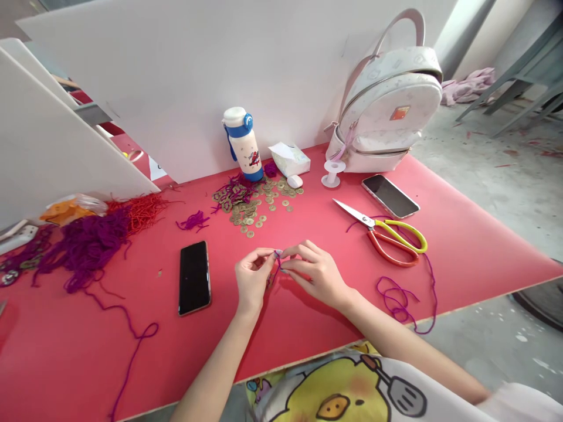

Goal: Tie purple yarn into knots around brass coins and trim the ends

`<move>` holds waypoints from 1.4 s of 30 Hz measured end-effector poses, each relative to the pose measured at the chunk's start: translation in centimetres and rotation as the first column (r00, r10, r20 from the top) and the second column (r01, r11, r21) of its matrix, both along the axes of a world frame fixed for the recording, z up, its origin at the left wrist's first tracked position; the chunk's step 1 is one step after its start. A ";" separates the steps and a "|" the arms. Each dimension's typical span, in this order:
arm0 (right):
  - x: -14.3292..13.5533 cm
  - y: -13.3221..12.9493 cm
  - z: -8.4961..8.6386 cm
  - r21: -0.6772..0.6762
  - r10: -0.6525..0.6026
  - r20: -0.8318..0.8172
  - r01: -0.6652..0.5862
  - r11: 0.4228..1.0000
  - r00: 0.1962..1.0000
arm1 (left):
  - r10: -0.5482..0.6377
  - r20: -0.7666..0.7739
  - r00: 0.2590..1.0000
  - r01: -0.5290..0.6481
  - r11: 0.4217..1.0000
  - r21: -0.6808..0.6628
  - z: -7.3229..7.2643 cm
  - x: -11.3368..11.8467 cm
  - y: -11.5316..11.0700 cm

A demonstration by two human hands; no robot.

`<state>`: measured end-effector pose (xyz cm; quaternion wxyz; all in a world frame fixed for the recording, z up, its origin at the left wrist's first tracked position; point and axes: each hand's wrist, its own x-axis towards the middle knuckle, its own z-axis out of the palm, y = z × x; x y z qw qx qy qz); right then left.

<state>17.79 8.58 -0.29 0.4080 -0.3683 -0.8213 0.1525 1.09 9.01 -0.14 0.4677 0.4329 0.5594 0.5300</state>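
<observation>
Both my hands meet above the red tabletop (308, 328), near its front edge. My left hand (255, 275) pinches a short piece of purple yarn (278, 259) between thumb and forefinger. From the right, my right hand (314, 272) grips the same yarn with its fingertips. Something small, perhaps coins, hangs just under the yarn beside my left fingers, mostly hidden. Beyond my hands lies a spread of brass-coloured coins with holes (248, 211), with purple yarn bits (235, 190) among them. Scissors (382, 231) with yellow and red handles lie open to the right, near a loose purple strand (398, 305).
A black phone (194, 278) lies left of my hands, another phone (390, 196) at the right. Behind stand a bottle (243, 143), a tissue pack (290, 159), a white spool (333, 174) and a white backpack (387, 111). Purple yarn (90, 243) and red shreds (143, 212) lie left.
</observation>
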 end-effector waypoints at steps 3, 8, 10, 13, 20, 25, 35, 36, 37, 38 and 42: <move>0.0 0.0 -0.1 -0.044 0.058 0.018 -0.057 0.997 0.998 | 0.012 0.013 1.000 -0.012 1.000 0.005 0.3 0.2 0.0; -0.1 -0.1 -0.1 -0.022 0.011 0.021 -0.011 1.000 1.000 | 0.012 0.039 0.999 -0.012 1.000 -0.010 0.3 0.2 0.1; 0.0 -0.1 0.1 0.028 -0.028 0.024 0.027 0.999 0.999 | 0.009 0.056 0.998 -0.007 1.000 -0.029 0.3 0.2 0.2; 0.1 0.0 0.3 0.066 0.011 0.038 -0.013 0.998 0.999 | 0.006 0.103 0.995 -0.002 0.999 -0.039 0.3 0.3 0.2; 0.0 -0.1 -0.4 -0.037 0.136 0.058 -0.134 0.990 0.989 | -0.007 0.051 0.999 0.005 1.000 0.029 0.5 0.3 -0.1; -0.1 -0.3 -0.2 -0.065 0.100 0.031 -0.098 0.993 0.994 | 0.000 -0.161 0.987 0.013 0.997 0.078 0.4 0.1 -0.2; 0.4 0.4 0.8 -0.371 -0.178 -0.374 0.029 0.928 0.910 | -0.230 -0.110 0.967 0.233 0.972 0.012 0.8 0.3 -0.2; 0.4 0.5 0.8 -0.389 -0.184 -0.394 0.018 0.921 0.901 | -0.242 -0.100 0.965 0.244 0.970 0.006 0.9 0.3 -0.2; 0.4 0.5 0.8 -0.406 -0.190 -0.409 0.009 0.914 0.892 | -0.251 -0.092 0.964 0.253 0.968 0.002 1.0 0.3 -0.2; 0.4 0.5 0.8 -0.425 -0.199 -0.421 0.001 0.905 0.885 | -0.260 -0.084 0.962 0.261 0.965 -0.001 1.1 0.3 -0.2; 0.4 0.6 0.9 -0.492 -0.229 -0.454 -0.027 0.870 0.861 | -0.282 -0.065 0.957 0.282 0.959 -0.004 1.3 0.4 -0.1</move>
